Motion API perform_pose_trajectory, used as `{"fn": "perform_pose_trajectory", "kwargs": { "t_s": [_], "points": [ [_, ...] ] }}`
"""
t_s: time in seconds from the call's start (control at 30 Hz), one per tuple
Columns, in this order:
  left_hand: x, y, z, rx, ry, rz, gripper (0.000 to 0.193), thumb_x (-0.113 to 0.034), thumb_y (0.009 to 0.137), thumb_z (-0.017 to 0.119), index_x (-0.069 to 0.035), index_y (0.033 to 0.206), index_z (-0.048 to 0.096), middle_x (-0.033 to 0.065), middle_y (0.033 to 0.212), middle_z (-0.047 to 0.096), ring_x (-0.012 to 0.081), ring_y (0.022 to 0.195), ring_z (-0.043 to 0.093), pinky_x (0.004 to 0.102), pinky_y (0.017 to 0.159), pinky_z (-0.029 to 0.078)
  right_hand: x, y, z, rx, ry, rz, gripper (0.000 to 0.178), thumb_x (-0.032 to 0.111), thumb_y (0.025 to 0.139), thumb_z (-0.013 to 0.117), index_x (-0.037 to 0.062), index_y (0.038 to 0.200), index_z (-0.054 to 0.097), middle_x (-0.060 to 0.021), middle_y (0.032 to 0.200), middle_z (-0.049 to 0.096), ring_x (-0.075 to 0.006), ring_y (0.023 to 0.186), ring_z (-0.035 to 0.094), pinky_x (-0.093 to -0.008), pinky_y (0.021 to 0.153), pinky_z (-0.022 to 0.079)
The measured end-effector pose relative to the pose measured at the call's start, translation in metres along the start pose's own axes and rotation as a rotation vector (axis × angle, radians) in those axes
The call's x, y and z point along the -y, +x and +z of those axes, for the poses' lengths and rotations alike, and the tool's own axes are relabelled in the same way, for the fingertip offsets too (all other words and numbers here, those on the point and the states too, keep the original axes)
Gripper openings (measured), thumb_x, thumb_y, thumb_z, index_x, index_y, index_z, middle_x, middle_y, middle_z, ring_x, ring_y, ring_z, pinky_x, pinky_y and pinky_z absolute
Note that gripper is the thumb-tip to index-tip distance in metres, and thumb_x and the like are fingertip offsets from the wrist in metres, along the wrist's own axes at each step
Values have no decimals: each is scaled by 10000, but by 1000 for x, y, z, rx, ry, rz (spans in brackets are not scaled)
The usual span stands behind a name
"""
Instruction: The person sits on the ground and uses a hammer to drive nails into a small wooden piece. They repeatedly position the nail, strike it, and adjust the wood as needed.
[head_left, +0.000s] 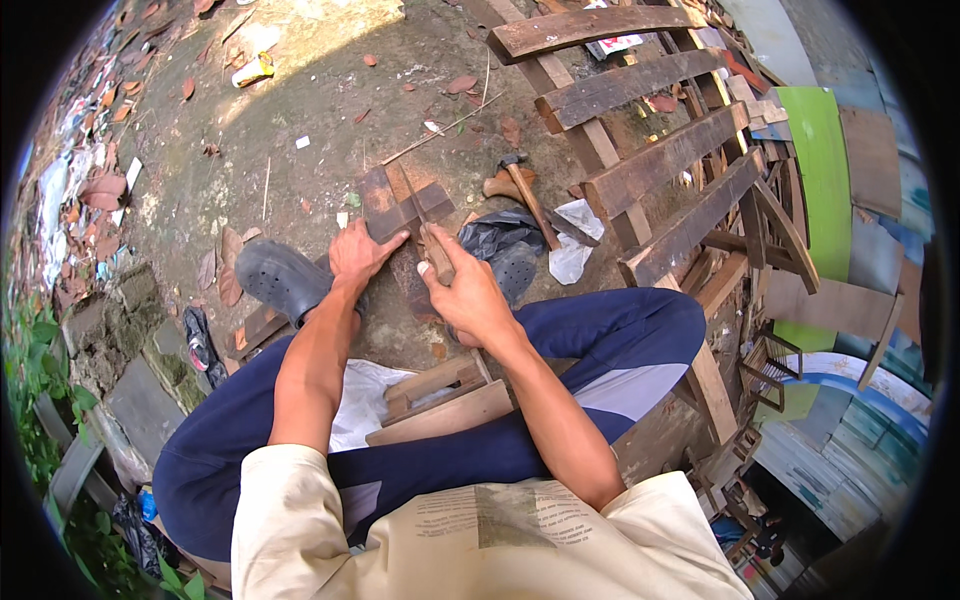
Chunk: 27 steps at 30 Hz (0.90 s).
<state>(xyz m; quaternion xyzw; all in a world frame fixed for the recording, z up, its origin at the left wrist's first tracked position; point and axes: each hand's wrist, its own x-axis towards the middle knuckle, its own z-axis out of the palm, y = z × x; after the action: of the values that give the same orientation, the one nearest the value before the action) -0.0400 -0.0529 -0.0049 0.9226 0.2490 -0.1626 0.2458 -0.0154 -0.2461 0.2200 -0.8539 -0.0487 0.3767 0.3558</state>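
In my right hand [465,295] is a wooden-handled tool [437,256] with a long thin blade. The blade is seen nearly edge-on, so I cannot tell whether it is a saw or a knife. It lies across a short dark wooden piece [432,200] on the ground between my feet. My left hand [360,252] grips the near left end of that piece, thumb toward the blade. Under it lies another brown board [376,190]. A hammer [530,200] with a wooden handle rests on the ground to the right, beside a black plastic bag [490,232].
A slatted wooden frame [665,155] leans at the right, with loose boards behind it. Wooden pieces [450,410] and a white plastic sheet [360,400] lie between my legs. My dark clog [280,280] stands left of my hands. Leaves and litter cover the left side.
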Motion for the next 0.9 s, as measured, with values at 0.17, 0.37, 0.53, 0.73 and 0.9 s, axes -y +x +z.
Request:
{"fn": "perform_pose_trajectory", "kwargs": {
  "t_s": [0.17,0.37,0.53,0.73,0.9],
  "points": [
    [0,-2,0,-1,12,5,937,-798,714,717,62,1084,680,243,1053,723,395,1005,699,488,899,541,-7,-69,-14,-88,104,-181,640,170,960,658,152,1552,415,-316,1085,697,-526,984,659,-505,872,537],
    [1,-1,2,-26,9,9,928,-801,716,710,53,1080,676,238,1055,722,392,1006,695,483,897,540,-7,-1,2,-39,80,19,557,163,963,669,113,1491,499,-276,1239,677,-441,1197,626,-413,990,513],
    [2,-5,7,-35,76,29,934,-808,734,688,50,1103,665,236,1059,721,392,1023,687,493,911,525,-14,-29,1,-85,126,7,543,148,961,672,89,1477,513,-286,1215,686,-411,1209,643,-410,1006,507],
    [2,-1,7,-40,-7,15,911,-800,748,684,53,1067,666,246,1059,719,397,1043,680,491,936,508,-32,-37,10,-68,37,-60,622,188,950,635,165,1539,435,-328,1020,697,-520,981,658,-496,880,553],
    [2,-2,5,-6,34,9,909,-798,743,691,58,1046,663,258,1052,716,401,1044,678,490,943,503,-31,-2,15,-139,66,-146,607,185,938,645,143,1514,456,-333,990,693,-516,953,660,-492,873,551]
  ]
}}
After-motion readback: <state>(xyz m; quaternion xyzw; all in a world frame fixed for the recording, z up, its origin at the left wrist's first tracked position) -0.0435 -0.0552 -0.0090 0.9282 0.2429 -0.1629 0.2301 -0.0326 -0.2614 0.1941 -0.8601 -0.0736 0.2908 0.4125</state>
